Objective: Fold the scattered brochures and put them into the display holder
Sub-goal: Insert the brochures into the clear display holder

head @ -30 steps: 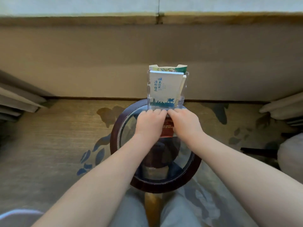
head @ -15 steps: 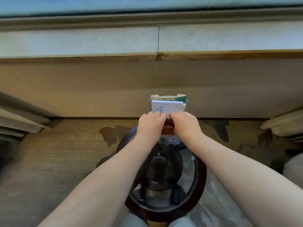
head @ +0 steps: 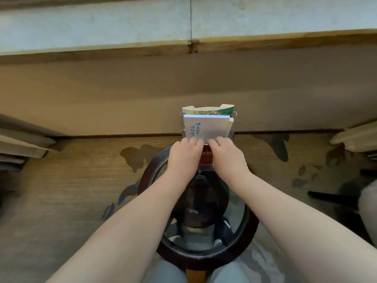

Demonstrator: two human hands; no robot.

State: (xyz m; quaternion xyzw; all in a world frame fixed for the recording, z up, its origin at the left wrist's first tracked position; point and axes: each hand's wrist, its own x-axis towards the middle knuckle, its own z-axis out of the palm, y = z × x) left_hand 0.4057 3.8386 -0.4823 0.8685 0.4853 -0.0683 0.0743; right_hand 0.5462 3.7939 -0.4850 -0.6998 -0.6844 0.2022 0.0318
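Now a white brochure [head: 206, 127] with blue Chinese lettering, upright in the front slot of the clear display holder [head: 233, 127] at the far edge of the round glass-topped bench [head: 252, 223]. Behind it, a green-and-cream brochure [head: 208, 110] standing taller. Left hand [head: 184, 156] and right hand [head: 227, 157] side by side, fingers curled over the holder's front, fingertips on the white brochure's lower part. Below, patterned carpet [head: 71, 180]

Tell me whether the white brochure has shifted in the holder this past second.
No. The white brochure still tops out level with the holder rim, below the green brochure.
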